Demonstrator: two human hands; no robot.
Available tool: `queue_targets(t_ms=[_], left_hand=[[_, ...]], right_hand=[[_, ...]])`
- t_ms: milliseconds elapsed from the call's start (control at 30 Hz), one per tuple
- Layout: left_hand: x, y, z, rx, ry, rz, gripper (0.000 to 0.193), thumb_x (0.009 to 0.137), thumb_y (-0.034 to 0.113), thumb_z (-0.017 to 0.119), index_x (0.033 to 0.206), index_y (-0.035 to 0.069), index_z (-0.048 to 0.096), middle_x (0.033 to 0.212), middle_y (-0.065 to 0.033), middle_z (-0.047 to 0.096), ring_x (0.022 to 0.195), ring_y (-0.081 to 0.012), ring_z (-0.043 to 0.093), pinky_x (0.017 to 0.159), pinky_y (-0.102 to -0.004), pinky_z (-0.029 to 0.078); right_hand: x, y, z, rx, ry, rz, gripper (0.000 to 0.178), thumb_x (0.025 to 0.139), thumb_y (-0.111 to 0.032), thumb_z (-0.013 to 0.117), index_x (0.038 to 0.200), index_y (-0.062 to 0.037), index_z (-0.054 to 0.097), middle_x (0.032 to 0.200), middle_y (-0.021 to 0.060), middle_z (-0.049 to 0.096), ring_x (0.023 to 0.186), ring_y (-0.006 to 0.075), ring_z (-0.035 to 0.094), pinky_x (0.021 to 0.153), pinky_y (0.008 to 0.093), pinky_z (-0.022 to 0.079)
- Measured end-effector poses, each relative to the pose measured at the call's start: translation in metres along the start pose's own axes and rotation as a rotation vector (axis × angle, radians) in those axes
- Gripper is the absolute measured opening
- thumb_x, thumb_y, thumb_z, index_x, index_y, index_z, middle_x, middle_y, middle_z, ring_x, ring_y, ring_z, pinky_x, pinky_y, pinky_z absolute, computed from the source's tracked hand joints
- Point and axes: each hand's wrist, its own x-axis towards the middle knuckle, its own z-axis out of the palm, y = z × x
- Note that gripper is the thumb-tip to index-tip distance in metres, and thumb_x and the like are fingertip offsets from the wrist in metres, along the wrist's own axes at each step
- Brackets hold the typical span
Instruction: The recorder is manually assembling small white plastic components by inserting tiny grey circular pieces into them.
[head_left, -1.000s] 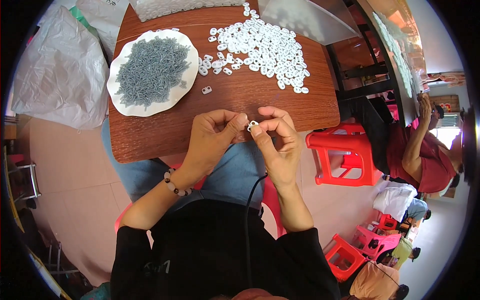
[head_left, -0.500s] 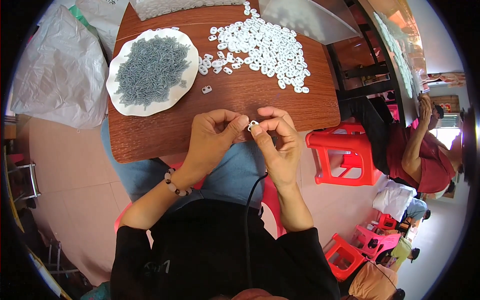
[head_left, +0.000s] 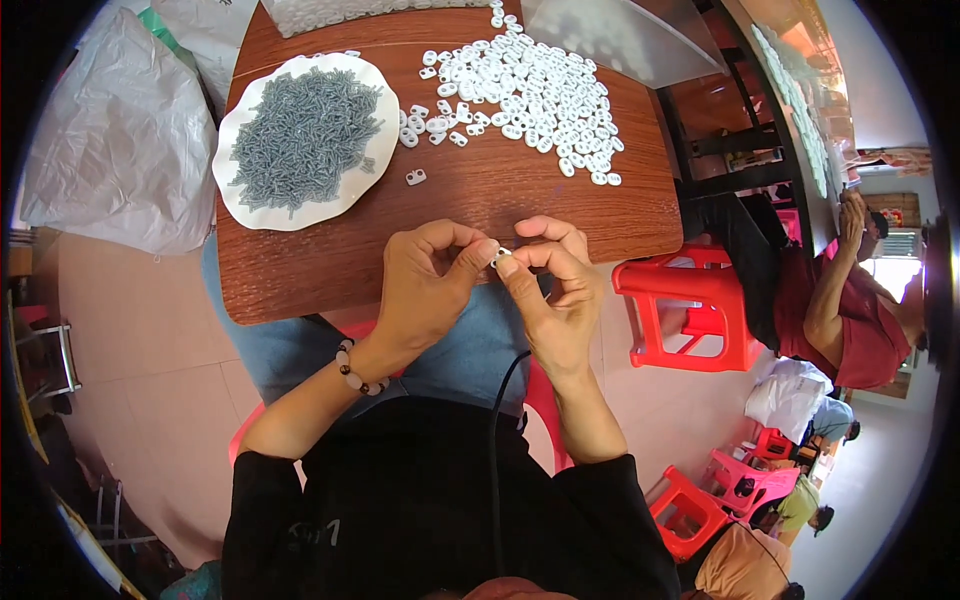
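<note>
A small white two-holed plastic piece (head_left: 502,255) is pinched between thumb and forefinger of my right hand (head_left: 556,300), just over the table's front edge. My left hand (head_left: 425,290) has its thumb and forefinger pressed together right against that piece; whatever lies between those fingertips is too small to make out. One loose white piece (head_left: 416,177) lies on the wood ahead of my hands. Beyond it spreads a pile of similar white pieces (head_left: 540,95). To the left, a white wavy-rimmed plate (head_left: 236,200) holds a heap of small grey-blue rods (head_left: 310,140).
The brown wooden table (head_left: 300,280) ends just before my lap. A translucent plastic bin (head_left: 620,40) and a clear bag of white pieces (head_left: 340,12) stand at the back. A large white sack (head_left: 120,150) is at left, a red stool (head_left: 690,310) at right. Other people sit farther right.
The white piece has tilted between my fingers and drawn slightly left, closer to my left fingertips. My hands otherwise keep nearly the same place.
</note>
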Motion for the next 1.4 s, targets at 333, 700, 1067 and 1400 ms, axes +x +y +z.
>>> queue_targets(t_ms=[333,700,1067,1400], left_hand=[[0.002,0.005,0.002,-0.229,-0.021,-0.066,0.019,0.093,0.014,0.065,0.094,-0.004,0.068,0.077,-0.0025,0.065,0.066,-0.0054,0.057,0.06,-0.0201,0.048],[0.003,0.006,-0.001,-0.489,-0.074,-0.178,0.03,0.098,0.024,0.057,0.097,-0.004,0.068,0.078,-0.0022,0.064,0.067,-0.0054,0.057,0.066,-0.0216,0.052],[0.003,0.009,0.001,-0.408,-0.061,-0.171,0.022,0.093,0.018,0.065,0.1,-0.003,0.069,0.082,-0.0024,0.067,0.069,-0.005,0.058,0.065,-0.0196,0.05],[0.005,0.011,-0.004,-0.338,-0.021,-0.17,0.016,0.092,0.014,0.066,0.095,-0.002,0.069,0.082,-0.0006,0.066,0.067,-0.0048,0.057,0.063,-0.0178,0.048]], right_hand=[[-0.001,-0.003,0.004,0.041,0.038,0.083,0.004,0.082,-0.004,0.072,0.083,-0.0008,0.069,0.108,0.0089,0.061,0.101,0.0154,0.052,0.088,0.0296,0.039],[0.001,0.001,0.005,0.076,0.062,0.092,0.006,0.085,-0.006,0.069,0.083,-0.0004,0.069,0.107,0.0092,0.061,0.103,0.0152,0.053,0.093,0.0305,0.038],[0.001,0.004,0.001,0.108,0.075,0.094,0.008,0.086,-0.008,0.069,0.083,-0.0001,0.068,0.108,0.0092,0.061,0.102,0.0149,0.053,0.093,0.0298,0.038],[0.004,0.003,0.003,0.19,0.085,0.113,0.005,0.084,-0.005,0.069,0.082,-0.0011,0.066,0.106,0.0088,0.062,0.099,0.0147,0.052,0.088,0.0284,0.04]])
